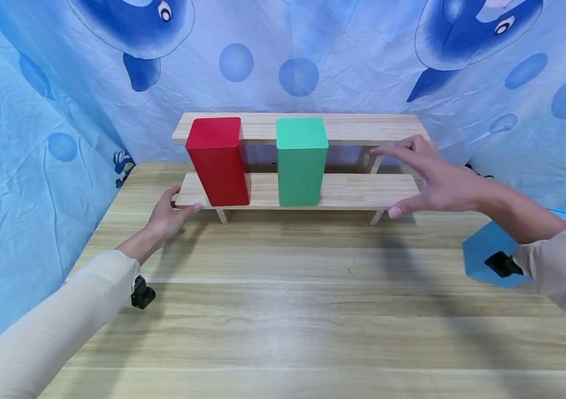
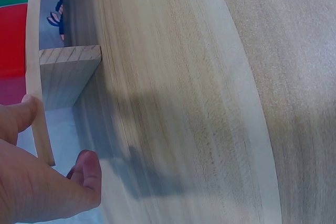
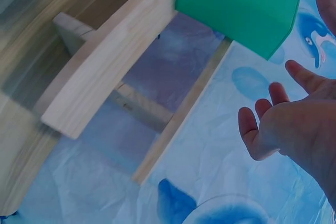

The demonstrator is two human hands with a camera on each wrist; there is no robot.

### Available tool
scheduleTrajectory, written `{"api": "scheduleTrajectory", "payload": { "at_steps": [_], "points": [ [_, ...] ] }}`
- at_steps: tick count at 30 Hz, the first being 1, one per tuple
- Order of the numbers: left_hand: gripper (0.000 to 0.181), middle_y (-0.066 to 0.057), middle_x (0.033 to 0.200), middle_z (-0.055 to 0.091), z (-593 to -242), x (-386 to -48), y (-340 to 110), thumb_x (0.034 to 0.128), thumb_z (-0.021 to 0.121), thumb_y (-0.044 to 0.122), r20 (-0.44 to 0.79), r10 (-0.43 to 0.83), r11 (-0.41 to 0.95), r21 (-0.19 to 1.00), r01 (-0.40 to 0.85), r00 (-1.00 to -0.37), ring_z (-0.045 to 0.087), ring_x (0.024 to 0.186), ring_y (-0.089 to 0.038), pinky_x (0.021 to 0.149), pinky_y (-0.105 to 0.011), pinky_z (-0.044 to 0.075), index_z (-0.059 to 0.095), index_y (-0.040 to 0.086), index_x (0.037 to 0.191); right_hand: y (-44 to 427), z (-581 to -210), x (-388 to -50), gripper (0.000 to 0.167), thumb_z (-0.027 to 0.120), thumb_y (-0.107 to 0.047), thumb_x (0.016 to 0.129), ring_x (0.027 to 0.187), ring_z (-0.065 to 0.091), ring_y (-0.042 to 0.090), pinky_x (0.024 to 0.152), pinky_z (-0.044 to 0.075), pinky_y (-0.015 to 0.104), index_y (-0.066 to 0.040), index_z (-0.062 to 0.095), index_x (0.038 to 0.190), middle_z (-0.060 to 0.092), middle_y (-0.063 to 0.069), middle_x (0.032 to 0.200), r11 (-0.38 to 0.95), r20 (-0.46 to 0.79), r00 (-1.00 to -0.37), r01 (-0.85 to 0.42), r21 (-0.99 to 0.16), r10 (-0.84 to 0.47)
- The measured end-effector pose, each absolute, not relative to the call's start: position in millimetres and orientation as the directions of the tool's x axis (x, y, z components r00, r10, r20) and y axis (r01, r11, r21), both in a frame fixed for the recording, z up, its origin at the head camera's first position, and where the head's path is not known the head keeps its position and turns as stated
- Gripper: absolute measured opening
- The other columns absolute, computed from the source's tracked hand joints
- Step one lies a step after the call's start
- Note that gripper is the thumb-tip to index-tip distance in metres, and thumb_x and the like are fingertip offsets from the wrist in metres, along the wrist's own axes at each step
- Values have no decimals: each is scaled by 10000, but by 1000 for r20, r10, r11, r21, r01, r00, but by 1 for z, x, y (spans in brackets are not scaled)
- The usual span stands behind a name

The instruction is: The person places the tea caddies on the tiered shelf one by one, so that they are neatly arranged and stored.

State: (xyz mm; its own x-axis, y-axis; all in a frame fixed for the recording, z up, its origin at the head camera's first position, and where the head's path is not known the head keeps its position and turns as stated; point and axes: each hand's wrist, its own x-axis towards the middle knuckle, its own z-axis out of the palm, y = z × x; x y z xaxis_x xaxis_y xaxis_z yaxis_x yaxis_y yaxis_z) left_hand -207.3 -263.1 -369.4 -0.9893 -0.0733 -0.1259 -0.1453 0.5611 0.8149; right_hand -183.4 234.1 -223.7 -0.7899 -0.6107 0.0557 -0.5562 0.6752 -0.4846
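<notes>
While the left hand point(image 1: 167, 217) bends round the 9 o'clock end of the lower shelf point(image 1: 362, 191), thumb at its front edge, I can't tell from afar if it grips. I see the right hand point(image 1: 439, 180) near the 3 o'clock end, fingers spread and empty; red box point(image 1: 220, 174) and, at its 3 o'clock, green box point(image 1: 300, 177) stand on that shelf.

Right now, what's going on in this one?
A person's left hand holds the left end of a two-tier wooden shelf by its lower board. The right hand hovers near the right end, holding nothing. A red rectangular block and a green rectangular block stand upright, slightly apart, on the lower board.
</notes>
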Motion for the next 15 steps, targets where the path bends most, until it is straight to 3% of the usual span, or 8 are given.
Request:
{"api": "scheduleTrajectory", "payload": {
  "at_steps": [9, 15],
  "points": [
    [842, -279, 1424, 331, -370, -206, -264, 942, 617, 338, -125, -69, 559, 817, -142, -990, 412, 1175, -381, 880, -406, 403, 102, 32, 1534, 277, -237, -171, 987, 866, -118, 690, 1146, 244, 310, 779, 249, 479, -244, 326, 1507, 311, 167, 1361, 694, 72, -834, -501, -517, -548],
    [844, -281, 1407, 344, -369, -206, -264, 938, 623, 339, -121, -72, 559, 817, -140, -990, 422, 1165, -380, 877, -402, 403, 108, 35, 1534, 307, -245, -163, 986, 847, -149, 728, 1168, 206, 374, 793, 253, 594, -231, 274, 1526, 261, 211, 1372, 773, 15, -900, -382, -508, -435]
  ]
}}
